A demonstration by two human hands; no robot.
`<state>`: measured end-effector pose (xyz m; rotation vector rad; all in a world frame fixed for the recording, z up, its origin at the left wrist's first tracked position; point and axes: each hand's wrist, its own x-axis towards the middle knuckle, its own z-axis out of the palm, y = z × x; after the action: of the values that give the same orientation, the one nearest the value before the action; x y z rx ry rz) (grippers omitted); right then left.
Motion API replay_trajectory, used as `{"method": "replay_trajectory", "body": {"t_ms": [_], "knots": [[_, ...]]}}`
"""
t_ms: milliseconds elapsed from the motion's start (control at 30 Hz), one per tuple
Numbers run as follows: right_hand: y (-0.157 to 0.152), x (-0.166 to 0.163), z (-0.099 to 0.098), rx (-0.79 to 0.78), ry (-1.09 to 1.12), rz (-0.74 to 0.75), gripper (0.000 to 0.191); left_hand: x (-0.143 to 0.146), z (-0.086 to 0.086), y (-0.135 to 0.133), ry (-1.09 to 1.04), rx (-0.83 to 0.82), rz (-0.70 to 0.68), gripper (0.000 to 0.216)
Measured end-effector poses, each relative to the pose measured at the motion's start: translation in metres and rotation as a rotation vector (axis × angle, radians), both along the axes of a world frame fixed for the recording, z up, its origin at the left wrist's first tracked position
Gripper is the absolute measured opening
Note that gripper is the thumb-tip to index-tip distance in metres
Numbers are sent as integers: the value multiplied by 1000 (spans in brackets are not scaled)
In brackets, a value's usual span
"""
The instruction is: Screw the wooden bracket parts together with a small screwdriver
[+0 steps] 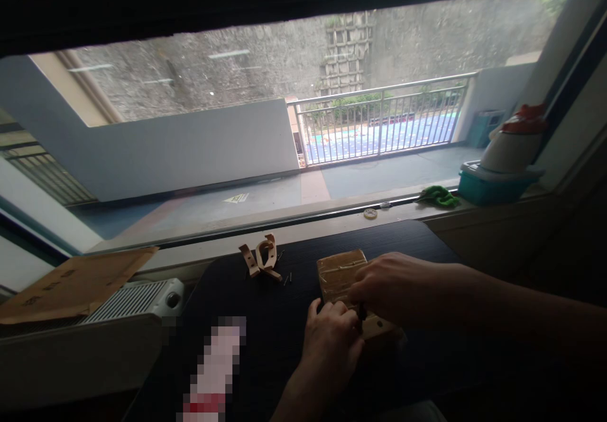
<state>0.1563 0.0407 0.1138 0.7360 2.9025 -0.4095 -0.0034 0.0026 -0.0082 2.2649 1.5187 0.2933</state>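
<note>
Holding the taped block (339,270), the left hand (333,333) needed steadiness; beside it, the right hand (393,288) pinched a dark object (362,312).

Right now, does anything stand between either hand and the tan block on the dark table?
Nothing visible does: the left hand and right hand are both at the tan block. The curved wooden pieces lie apart, to the left. Where the hands meet is too dark to read.

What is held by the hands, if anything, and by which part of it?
The right hand seems to pinch a small dark item, mostly hidden, so which part cannot be told. The left hand lies against the brown block; a grip is unclear.
</note>
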Motion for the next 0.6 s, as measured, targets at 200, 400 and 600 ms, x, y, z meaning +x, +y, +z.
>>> {"method": "replay_trajectory", "body": {"t_ms": [200, 400, 600], "knots": [[3, 1, -13, 50, -12, -43, 11, 1, 2, -1, -8, 10, 4, 15], [2, 2, -10, 116, -58, -61, 13, 2, 5, -3, 4, 3, 11, 12], [0, 0, -1, 88, -73, 18, 8, 0, 4, -3, -6, 2, -5, 18]]}}
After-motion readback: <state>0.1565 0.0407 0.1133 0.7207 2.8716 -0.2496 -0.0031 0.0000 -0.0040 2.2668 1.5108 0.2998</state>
